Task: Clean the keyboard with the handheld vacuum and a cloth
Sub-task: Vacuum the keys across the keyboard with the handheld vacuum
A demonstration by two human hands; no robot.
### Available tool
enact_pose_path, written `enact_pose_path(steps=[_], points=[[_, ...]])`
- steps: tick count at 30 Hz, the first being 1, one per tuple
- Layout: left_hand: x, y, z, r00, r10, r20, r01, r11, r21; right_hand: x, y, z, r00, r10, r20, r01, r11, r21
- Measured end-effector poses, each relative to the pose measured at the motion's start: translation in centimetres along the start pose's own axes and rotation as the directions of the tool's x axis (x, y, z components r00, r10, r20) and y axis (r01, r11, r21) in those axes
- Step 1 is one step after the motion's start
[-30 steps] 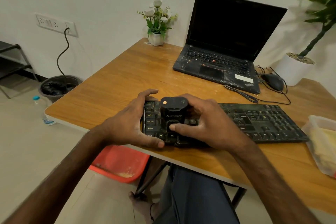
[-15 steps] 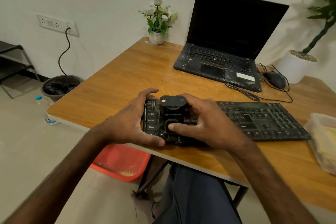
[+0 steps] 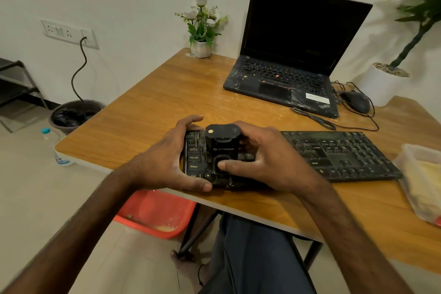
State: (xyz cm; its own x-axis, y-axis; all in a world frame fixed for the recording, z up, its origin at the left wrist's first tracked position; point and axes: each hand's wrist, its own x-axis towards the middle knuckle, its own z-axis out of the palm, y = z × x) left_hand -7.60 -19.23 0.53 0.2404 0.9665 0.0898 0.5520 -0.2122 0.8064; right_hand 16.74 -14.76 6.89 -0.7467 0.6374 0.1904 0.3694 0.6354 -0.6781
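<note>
A wooden table (image 3: 148, 126) is standing against a white wall, with a tiled floor showing to its left. At the table's right edge a clear plastic container (image 3: 410, 150) is holding what looks like a folded yellow cloth (image 3: 427, 184); the frame is cutting the container off. A small white pot (image 3: 201, 49) at the far edge is carrying white flowers, and a large white planter (image 3: 384, 83) by the far right corner is holding pebbles and a green plant that is running out of view. On the floor, a dark bin (image 3: 74, 112) is taking in a cable from the wall socket, and a red basin (image 3: 157, 215) under the near edge is showing pale dust in its bottom.

A water bottle (image 3: 51, 143) is standing partly hidden behind the near left corner. The left hand (image 3: 167, 162) is gripping the left end of the black keyboard (image 3: 334, 153), thumb on its near rim and fingers over its far rim. The keyboard is lying along the near edge. The handheld vacuum (image 3: 222, 143) is standing upright on the keyboard's left keys, between the hands, its nozzle hidden. The right hand (image 3: 262, 157) is grasping it, thumb pressing the round button on its front and fingers curling round its right side, covering the keys beneath. An open laptop (image 3: 281, 79) and a mouse (image 3: 355, 101) are sitting behind the keyboard.
</note>
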Motion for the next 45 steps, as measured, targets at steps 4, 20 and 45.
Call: enact_pose_path(steps=[4,20,45], points=[[0.0,-0.1,0.0,1.0,-0.001,-0.004,0.001,1.0,-0.002,-2.0,1.5,-2.9,0.999,0.03,-0.017,-0.032,0.995,-0.096],[0.0,-0.1,0.2,0.999,0.021,-0.026,-0.022,1.0,-0.02,-2.6,2.6,-2.5,0.933,0.178,-0.313,-0.116,0.971,0.208],[6.4,-3.1,-2.7,0.941,-0.07,-0.331,0.022,0.989,-0.146,9.1,3.7,-2.0,0.989,0.122,-0.084,-0.046,0.794,0.607]])
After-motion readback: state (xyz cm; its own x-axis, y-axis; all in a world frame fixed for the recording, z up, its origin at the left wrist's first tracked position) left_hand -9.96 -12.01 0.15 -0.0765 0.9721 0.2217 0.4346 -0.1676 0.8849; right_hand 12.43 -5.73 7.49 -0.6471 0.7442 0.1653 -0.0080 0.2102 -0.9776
